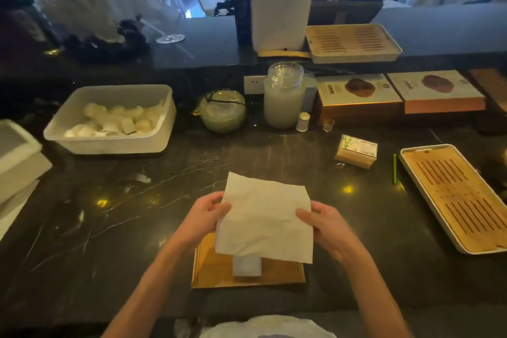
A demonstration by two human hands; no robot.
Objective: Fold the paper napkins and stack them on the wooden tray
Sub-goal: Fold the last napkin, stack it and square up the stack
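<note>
A white paper napkin [264, 217] hangs unfolded in the air above the counter, held at both side edges. My left hand [204, 218] pinches its left edge and my right hand [325, 223] pinches its right edge. Under the napkin a flat wooden tray [216, 269] lies on the dark marble counter near me. On the tray sits a small stack of folded white napkins [247, 266], partly hidden by the lower edge of the held napkin.
A white tub [68, 118] with small white items stands at back left. A slatted bamboo tray [450, 195] lies at right, beside a green pen [394, 169]. A toothpick pack [356, 155], a glass jar [284, 96], a round glass pot [222, 111] and boxes [397, 96] line the back.
</note>
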